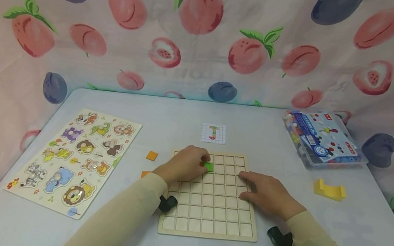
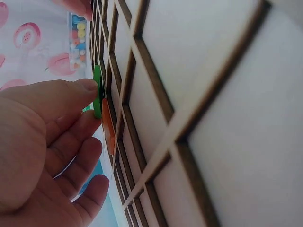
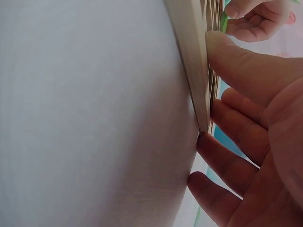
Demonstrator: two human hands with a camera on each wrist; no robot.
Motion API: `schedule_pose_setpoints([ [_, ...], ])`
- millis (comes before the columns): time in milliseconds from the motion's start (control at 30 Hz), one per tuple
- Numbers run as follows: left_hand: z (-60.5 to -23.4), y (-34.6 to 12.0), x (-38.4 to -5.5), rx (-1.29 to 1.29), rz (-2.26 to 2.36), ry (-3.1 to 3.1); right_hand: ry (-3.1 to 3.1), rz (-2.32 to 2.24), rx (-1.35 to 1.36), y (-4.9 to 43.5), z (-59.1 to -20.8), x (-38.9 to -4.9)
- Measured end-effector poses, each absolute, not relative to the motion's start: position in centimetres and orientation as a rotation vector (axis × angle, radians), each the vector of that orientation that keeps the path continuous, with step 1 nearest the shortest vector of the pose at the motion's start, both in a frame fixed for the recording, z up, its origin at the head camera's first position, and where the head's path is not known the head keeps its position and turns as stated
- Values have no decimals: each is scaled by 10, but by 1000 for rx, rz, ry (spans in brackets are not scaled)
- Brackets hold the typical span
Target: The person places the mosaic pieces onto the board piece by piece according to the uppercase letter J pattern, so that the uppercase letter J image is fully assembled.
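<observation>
A wooden grid board (image 1: 207, 235) lies on the white table between both arms. Over its upper left part, my left hand (image 1: 186, 163) pinches a green square tile (image 1: 208, 167) between thumb and fingers. The left wrist view shows this green tile (image 2: 97, 92) held on edge against the grid, beside an orange tile (image 2: 109, 125) on the board. On the other side, my right hand (image 1: 271, 194) rests its fingertips on the board's right edge. In the right wrist view its thumb (image 3: 241, 61) touches the board's rim (image 3: 191, 56), and the fingers are loosely spread.
Behind the board lies a small pattern card (image 1: 205, 137). Two orange tiles (image 1: 152, 156) sit left of it, one partly hidden by the sleeve. An animal puzzle board (image 1: 70, 158) is at the left; a clear plastic box (image 1: 326, 139) and a yellow curved block (image 1: 329, 190) are at the right.
</observation>
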State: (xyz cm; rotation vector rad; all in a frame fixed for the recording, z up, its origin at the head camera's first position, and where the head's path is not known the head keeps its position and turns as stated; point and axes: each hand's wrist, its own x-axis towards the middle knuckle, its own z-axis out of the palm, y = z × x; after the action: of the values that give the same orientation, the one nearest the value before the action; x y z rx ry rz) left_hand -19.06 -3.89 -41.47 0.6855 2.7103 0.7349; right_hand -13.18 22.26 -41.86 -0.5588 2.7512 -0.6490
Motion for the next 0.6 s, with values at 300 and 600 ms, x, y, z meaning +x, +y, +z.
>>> schedule_pose_setpoints([
  [300, -415, -37, -191, 698, 700, 2709, 2753, -636, -552, 222, -419, -132],
  [600, -416, -36, -191, 699, 674, 2723, 2755, -644, -561, 222, -419, -132],
])
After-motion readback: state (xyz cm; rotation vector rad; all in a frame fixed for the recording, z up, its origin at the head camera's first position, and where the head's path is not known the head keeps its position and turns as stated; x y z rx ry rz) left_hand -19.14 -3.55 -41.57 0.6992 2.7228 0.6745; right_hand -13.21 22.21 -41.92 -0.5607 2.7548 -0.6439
